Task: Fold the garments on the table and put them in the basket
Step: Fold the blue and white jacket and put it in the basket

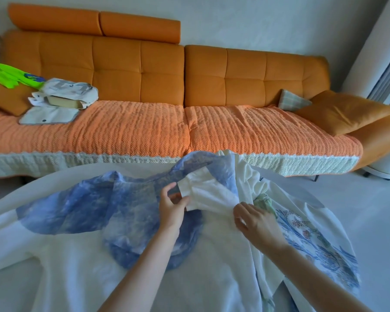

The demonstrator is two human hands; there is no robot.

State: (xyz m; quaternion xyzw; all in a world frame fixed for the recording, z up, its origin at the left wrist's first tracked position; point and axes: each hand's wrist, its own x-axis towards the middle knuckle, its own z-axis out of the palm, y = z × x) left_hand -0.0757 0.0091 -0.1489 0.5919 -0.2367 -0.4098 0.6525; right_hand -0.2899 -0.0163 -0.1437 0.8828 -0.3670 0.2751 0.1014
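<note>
Left hand pinched the white garment by its sleeve cuff and right hand gripped a fold beside it, probably spreading it for folding. It lay on the surface, over a blue garment (basket unseen).

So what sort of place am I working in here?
Most likely a home living room: a long orange sofa with an orange cushion runs behind the table, where a blue tie-dye garment and a white garment lie; a tall white unit, perhaps an air conditioner, stands at the right.
</note>
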